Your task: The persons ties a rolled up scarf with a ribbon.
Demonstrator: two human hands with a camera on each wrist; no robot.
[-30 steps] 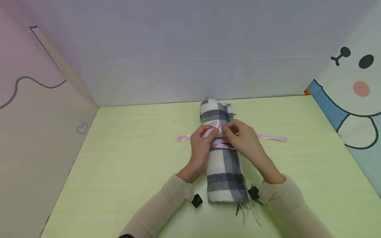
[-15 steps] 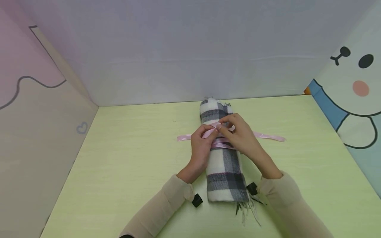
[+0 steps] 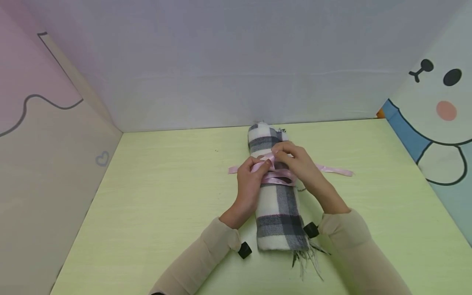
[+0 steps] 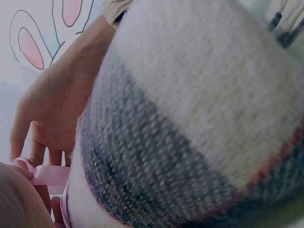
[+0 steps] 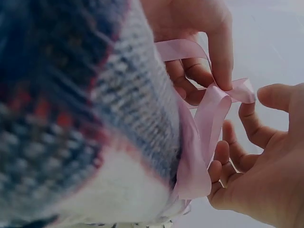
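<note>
A rolled grey-and-white plaid scarf (image 3: 276, 205) lies lengthwise on the green table (image 3: 166, 196). A pink ribbon (image 3: 276, 178) is wrapped round its middle, with tails lying out to the left (image 3: 233, 169) and right (image 3: 337, 170). My left hand (image 3: 263, 164) pinches a loop of ribbon on top of the roll. Close beside it, my right hand (image 3: 278, 153) pinches the ribbon too. The right wrist view shows the ribbon (image 5: 209, 118) looped between left-hand fingers (image 5: 221, 61) and my right hand (image 5: 266, 142). Scarf (image 4: 190, 118) fills the left wrist view, where the ribbon (image 4: 47, 173) is at the bottom left.
Panels wall the table in: a pink and beige one on the left (image 3: 44, 164), a plain grey one behind (image 3: 239, 73), and one with a cartoon face on the right (image 3: 439, 123). The scarf's fringe (image 3: 306, 262) trails toward the front edge.
My right hand has moved up and left over the roll toward my left hand. The ribbon's left tail has been drawn in and looks shorter.
</note>
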